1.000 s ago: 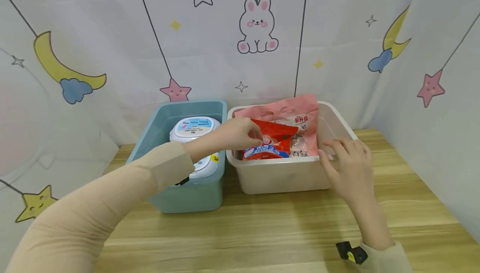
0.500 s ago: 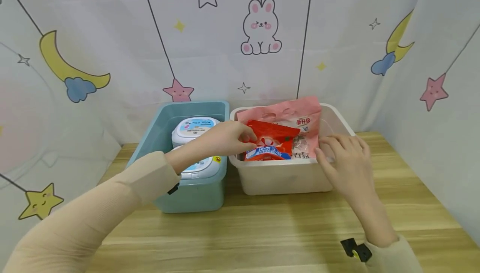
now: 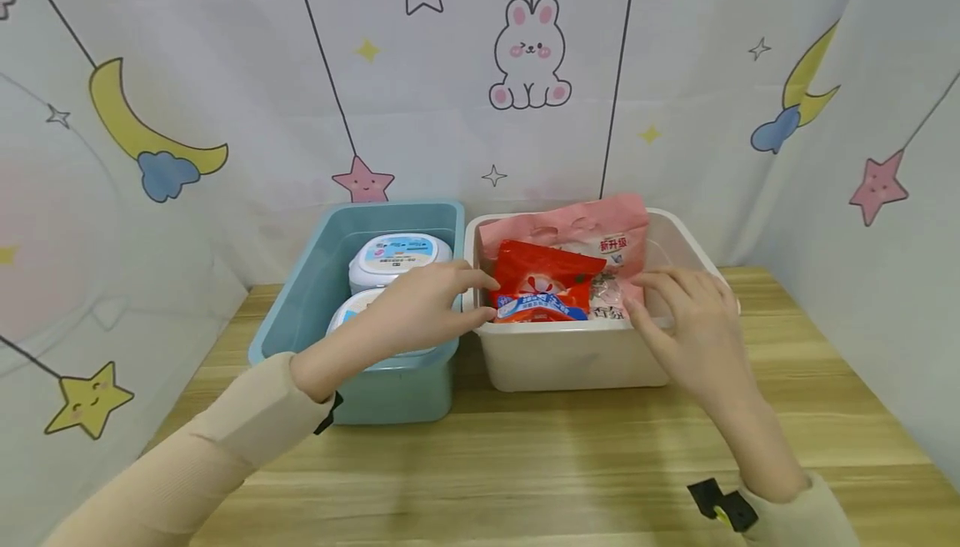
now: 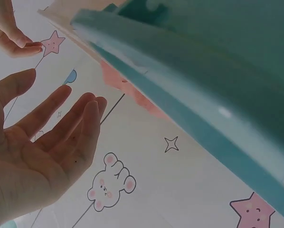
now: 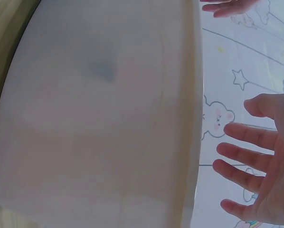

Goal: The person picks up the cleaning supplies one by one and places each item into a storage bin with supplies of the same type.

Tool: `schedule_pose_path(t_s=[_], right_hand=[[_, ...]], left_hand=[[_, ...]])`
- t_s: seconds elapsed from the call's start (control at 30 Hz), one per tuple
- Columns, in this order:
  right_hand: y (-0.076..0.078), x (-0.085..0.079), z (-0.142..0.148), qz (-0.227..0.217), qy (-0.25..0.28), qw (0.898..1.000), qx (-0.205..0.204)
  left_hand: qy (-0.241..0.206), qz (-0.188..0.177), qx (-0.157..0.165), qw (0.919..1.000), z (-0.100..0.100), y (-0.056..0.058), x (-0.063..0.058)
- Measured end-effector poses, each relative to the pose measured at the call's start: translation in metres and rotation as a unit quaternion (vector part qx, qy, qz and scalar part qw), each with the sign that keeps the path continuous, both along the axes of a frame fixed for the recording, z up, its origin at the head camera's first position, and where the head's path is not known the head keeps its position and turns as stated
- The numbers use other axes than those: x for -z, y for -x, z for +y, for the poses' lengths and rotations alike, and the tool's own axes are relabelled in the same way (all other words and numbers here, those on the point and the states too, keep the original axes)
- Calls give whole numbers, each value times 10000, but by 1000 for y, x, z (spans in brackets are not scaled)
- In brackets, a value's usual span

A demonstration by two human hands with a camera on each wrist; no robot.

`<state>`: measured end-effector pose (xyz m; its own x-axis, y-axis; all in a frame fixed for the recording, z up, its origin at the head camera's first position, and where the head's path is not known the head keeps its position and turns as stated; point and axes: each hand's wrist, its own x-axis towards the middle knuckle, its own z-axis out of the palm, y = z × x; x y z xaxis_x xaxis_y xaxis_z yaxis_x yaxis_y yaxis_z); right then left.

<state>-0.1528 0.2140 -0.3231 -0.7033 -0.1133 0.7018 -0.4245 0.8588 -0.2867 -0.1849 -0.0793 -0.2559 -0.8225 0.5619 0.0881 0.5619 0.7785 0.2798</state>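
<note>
My left hand [image 3: 420, 305] hovers with parted, relaxed fingers where the blue bin and the white bin meet, fingertips at the left edge of a red snack bag [image 3: 542, 280]. That bag leans inside the white bin [image 3: 570, 355], in front of a larger pink bag [image 3: 592, 222]. Over the bin's front right rim is my right hand [image 3: 693, 326], its fingers spread and nothing in them. Both wrist views show loosely extended fingers, with the left hand [image 4: 47, 142] close to the blue bin's edge and the right hand [image 5: 260, 161] beside the white bin's wall.
The blue bin [image 3: 300, 313] stands left of the white one and holds white lidded wipes boxes [image 3: 397, 253], partly covered by my left arm. Both bins rest on a wood-grain table [image 3: 525, 480]. A printed curtain [image 3: 435, 97] hangs right behind them.
My left hand has drawn back left from over the red bag, its fingers parting. The right hand stays near the rim. The red bag keeps its place in the white bin.
</note>
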Motion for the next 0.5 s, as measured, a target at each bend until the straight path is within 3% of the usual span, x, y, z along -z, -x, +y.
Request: schedule_pose_path(t_s=[0.3, 0.5], right_hand=[[-2, -5, 0, 34, -222, 9997, -122], [-5, -7, 2, -144, -444, 9987, -190]], left_hand=[[-229, 502, -286, 9981, -7, -14, 10], [-388, 1111, -449, 9920, -13, -21, 24]])
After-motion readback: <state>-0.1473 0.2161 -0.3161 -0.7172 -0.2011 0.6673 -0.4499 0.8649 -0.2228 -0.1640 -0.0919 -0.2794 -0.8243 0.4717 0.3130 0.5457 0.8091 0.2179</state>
